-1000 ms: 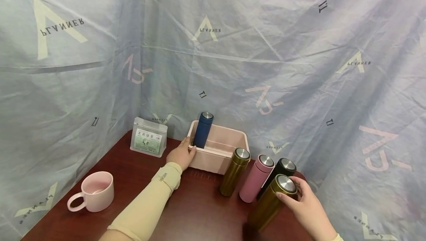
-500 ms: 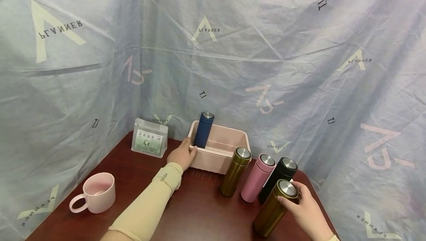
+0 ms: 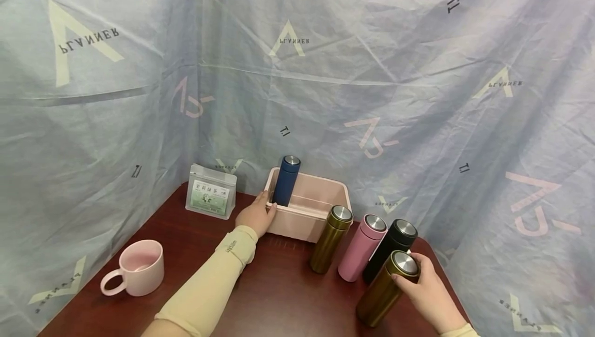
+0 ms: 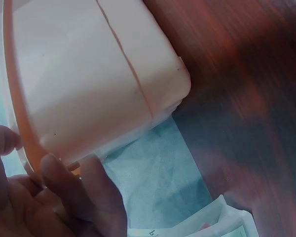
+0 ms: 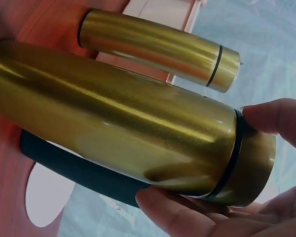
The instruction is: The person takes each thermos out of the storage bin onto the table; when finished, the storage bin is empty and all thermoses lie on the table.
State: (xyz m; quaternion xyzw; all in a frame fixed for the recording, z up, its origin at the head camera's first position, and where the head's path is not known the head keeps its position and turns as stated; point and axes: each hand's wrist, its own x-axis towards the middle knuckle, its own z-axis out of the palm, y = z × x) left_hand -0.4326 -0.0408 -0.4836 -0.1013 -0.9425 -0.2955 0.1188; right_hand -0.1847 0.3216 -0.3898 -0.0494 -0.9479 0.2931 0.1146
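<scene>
My right hand [image 3: 415, 279] grips a gold flask [image 3: 386, 290] just below its steel cap; the flask leans on the dark red table [image 3: 279, 295] at the front right. In the right wrist view my fingers [image 5: 177, 212] and thumb wrap the gold flask [image 5: 113, 128]. My left hand [image 3: 258, 214] holds the near-left corner of a pink box [image 3: 309, 215], thumb over the rim. In the left wrist view my fingers [image 4: 64, 187] curl under the rim of the pink box [image 4: 89, 84]. A blue flask [image 3: 285, 181] stands inside the box at its left end.
A second gold flask [image 3: 330, 232], a pink flask [image 3: 361, 241] and a black flask [image 3: 392, 241] stand in a row between the box and my right hand. A pink mug [image 3: 137, 267] sits front left, a tea pouch [image 3: 210, 198] back left. Draped cloth walls close in behind.
The gold flask in my right hand has shifted a little right and lower. My left hand has stayed on the box corner.
</scene>
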